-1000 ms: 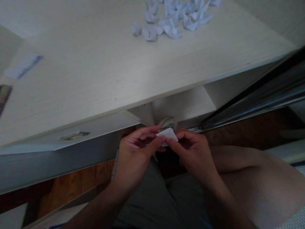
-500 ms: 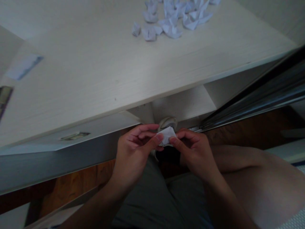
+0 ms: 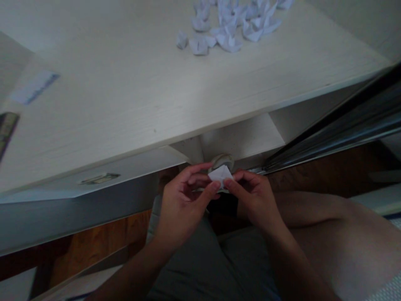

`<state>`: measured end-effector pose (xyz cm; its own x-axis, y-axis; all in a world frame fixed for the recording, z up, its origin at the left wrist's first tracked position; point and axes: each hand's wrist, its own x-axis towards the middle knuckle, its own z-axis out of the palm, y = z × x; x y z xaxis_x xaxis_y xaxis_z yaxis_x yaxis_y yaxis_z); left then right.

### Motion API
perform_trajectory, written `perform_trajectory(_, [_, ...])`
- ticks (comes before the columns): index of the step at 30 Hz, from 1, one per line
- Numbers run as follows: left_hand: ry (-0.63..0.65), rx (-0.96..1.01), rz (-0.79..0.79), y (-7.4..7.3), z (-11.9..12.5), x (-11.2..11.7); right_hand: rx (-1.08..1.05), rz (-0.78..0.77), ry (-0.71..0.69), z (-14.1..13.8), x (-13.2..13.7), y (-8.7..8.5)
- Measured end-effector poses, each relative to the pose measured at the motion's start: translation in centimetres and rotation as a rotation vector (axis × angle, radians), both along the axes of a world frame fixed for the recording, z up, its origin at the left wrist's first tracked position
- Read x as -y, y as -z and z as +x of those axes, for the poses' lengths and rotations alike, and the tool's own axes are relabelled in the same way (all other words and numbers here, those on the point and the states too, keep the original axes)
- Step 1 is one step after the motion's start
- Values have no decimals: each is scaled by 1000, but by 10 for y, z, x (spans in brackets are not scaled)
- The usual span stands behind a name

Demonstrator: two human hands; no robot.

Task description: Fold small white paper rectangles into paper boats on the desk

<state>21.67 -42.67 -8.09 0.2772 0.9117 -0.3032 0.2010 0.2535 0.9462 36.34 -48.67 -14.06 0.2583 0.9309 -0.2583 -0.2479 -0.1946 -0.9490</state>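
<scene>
Paper (image 3: 221, 174), folded small, is pinched between fingertips of the left hand (image 3: 184, 200) and right hand (image 3: 257, 196), its underside hidden. Just beyond the fingers, a pale rounded object (image 3: 223, 158) is partly blocked; farther off, folded pieces (image 3: 229, 39) are cut off above.

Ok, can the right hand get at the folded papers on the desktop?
Probably, over the desktop edge: nothing visible blocks the folded papers, though the right hand holds a small paper.

The left hand (image 3: 186, 198) is pinching the folded paper (image 3: 220, 173) from its left, the right hand (image 3: 255, 194) from its right; both thumbs (image 3: 213, 187) are touching its near side, forearms (image 3: 296, 255) slanting toward it.
</scene>
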Motion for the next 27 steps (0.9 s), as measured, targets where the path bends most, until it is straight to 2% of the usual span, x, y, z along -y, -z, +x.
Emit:
perform_trajectory(5, [66,-72,233,5,-3,7,-53,53,-2,-3,-1,-1])
perform_trajectory(10, [162,-178,492,3,-7,6,-87,99,16,-5,-2,-5])
perform_trajectory(12, [189,-200,545,2,-7,5,-62,138,36,-7,-2,-5])
perform_trajectory(17, [113,-123,453,1,-6,3,25,187,137,-14,0,-7])
perform_trajectory(20, [93,-41,391,0,-7,2,112,294,212,-17,2,-11])
perform_trajectory(24, [120,37,317,-2,-9,2,275,413,168,-15,2,-19])
perform_trajectory(27, [113,13,314,-7,-10,2,339,419,155,-13,2,-24])
